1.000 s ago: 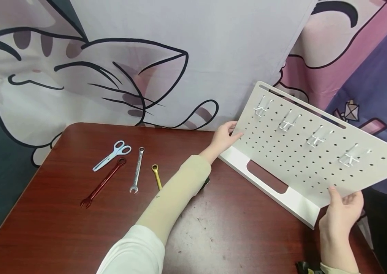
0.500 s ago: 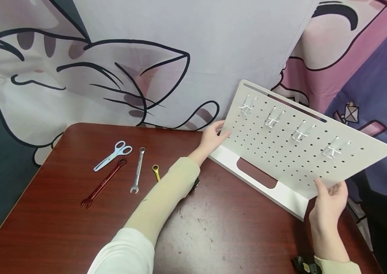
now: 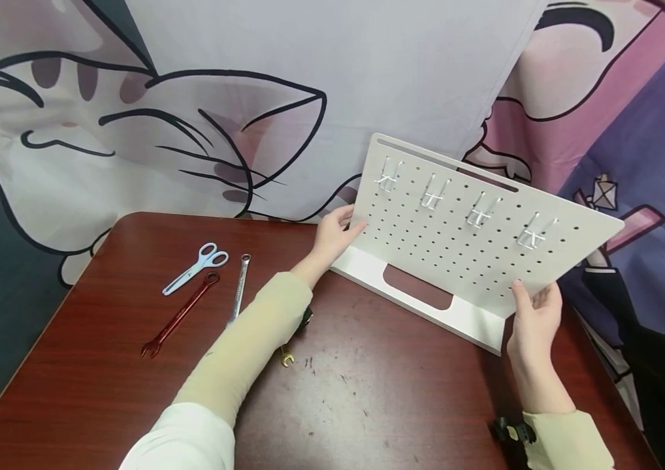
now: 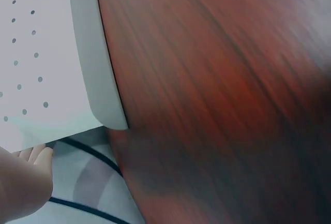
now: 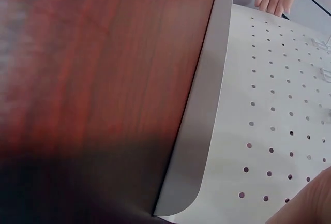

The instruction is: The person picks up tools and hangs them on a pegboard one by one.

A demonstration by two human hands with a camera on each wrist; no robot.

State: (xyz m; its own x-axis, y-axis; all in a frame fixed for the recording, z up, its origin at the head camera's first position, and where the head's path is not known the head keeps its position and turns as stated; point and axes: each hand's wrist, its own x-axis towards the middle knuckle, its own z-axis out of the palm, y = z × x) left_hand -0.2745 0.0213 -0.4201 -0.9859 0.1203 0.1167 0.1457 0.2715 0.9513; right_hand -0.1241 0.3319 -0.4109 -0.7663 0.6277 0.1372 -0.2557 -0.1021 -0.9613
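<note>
1. A white pegboard (image 3: 463, 253) is right of centre in the head view, at the worktop's far side; the clock directions below run from its middle. A base strip (image 3: 358, 262) with an oblong cut-out runs along its lower edge, around 7 o'clock. I cannot tell whether that base sits fully flat.
2. Four clear hooks (image 3: 434, 197) hang in a sloping row across the panel, from 10 round to 3 o'clock.
3. The left hand (image 3: 331, 236), at 9 o'clock, grasps the board's side edge, thumb reaching over the front face.
4. The right hand (image 3: 535, 324), at 5 o'clock, grasps the lower corner, thumb on the front and fingers at the edge.
5. A gold wrench (image 3: 287, 358) lies at 8 o'clock, mostly hidden by the left sleeve (image 3: 250, 336).
6. Near 9 o'clock, a silver wrench (image 3: 240, 286) has its lower end partly covered by that sleeve.
7. Farther out at 9 o'clock are light-blue scissors (image 3: 196, 267), blades pointing toward 8; just beside them lies a red wrench (image 3: 181, 315), forked end between 7 and 8.
8. All the tools lie on the reddish-brown worktop (image 3: 379, 398). Toward 11 o'clock hangs a pale cloth (image 3: 403, 59) with a cat drawing.
</note>
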